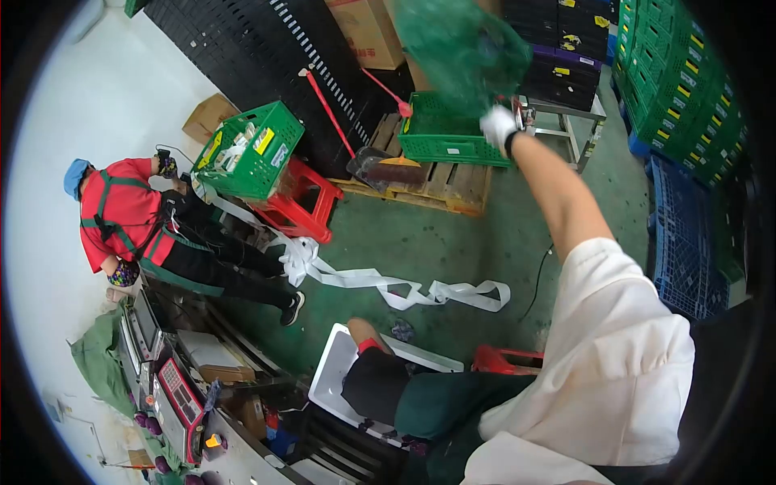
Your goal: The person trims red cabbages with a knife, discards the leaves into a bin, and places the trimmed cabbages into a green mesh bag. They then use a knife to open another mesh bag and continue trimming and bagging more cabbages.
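My right hand (499,126), in a white glove with a black band at the wrist, reaches far out at the top of the head view. Its fingers are closed on a green plastic bag (461,56), which is translucent and smeared by motion. The bag hangs above a green crate (454,149) on a wooden pallet (465,191) and overlaps its back part. Small red and dark items (524,113) show right beside the glove, by a metal stand (594,113). My left hand is out of the frame.
A co-worker (121,210) stands at left by a green crate (263,149) on a red stool (307,202). White strips (364,279) trail over the floor. A white tub (330,380) lies by my leg. Green crates (675,89) and blue pallets (687,242) line the right.
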Motion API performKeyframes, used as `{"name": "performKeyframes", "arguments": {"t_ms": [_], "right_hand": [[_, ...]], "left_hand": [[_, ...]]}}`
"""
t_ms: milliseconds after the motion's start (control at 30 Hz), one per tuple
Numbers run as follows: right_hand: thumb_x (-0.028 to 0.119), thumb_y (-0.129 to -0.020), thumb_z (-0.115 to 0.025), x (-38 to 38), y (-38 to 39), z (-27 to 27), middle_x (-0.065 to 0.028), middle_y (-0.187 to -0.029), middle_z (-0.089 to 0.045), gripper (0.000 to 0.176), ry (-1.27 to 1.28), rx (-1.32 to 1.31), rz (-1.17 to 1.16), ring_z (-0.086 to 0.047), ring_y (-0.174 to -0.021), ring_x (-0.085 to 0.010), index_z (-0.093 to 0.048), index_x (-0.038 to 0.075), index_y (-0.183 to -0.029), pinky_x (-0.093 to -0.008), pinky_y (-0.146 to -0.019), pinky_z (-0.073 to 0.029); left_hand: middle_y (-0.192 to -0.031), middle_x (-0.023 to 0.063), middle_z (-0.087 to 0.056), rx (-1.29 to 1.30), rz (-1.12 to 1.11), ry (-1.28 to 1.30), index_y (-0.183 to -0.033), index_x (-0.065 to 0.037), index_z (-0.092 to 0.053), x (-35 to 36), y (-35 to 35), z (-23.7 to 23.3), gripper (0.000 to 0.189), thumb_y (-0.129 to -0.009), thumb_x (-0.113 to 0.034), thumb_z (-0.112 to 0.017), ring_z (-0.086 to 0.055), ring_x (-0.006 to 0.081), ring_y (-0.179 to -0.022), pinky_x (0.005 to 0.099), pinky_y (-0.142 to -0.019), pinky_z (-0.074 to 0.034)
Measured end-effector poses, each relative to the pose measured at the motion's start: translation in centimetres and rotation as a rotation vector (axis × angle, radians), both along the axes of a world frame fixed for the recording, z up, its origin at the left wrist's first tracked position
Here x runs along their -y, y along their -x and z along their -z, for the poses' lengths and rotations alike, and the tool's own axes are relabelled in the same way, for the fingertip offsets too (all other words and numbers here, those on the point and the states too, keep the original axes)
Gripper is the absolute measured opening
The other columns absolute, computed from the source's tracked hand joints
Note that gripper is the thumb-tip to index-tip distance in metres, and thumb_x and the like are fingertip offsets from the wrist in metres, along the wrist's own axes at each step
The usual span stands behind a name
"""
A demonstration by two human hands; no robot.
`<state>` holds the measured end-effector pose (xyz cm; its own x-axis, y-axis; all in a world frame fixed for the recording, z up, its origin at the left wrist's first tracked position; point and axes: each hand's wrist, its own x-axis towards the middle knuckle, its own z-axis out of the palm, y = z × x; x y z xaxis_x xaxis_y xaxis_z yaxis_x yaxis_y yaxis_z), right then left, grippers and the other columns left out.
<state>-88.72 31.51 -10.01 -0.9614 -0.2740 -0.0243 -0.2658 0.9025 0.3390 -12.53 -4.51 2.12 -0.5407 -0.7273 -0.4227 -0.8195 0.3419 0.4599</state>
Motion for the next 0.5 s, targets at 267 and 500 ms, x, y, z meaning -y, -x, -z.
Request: {"name": "performKeyframes", "arguments": {"t_ms": [267, 500], "right_hand": [[0.019, -0.078, -0.067, 10.0, -20.3, 18.0, -0.0104, -0.089, -0.07, 0.012, 0.227, 0.289, -0.907, -0.068, -0.082, -0.0319, -0.073, 0.01, -0.085, -0.0441, -0.07, -0.054], [0.008, -0.096, -0.042, 30.3, -17.9, 17.8, 0.0008, -0.058, -0.046, 0.055, 1.008, 1.19, -0.332, -0.04, -0.038, -0.0111, -0.041, 0.016, -0.15, -0.0279, -0.031, -0.035]], "left_hand": [[-0.13, 0.018, -0.062, -0.331, 0.045, 0.323, -0.136, 0.0, -0.055, 0.5, -6.0, 4.0, 0.05, -0.088, -0.006, -0.071, -0.062, 0.0292, -0.118, 0.0374, -0.102, -0.048], [-0.13, 0.0173, -0.06, -0.186, -0.35, 0.448, -0.135, -0.003, -0.053, -7.5, -15.1, 0.4, 0.05, -0.093, -0.026, -0.067, -0.057, 0.0332, -0.122, 0.0406, -0.103, -0.046]]}}
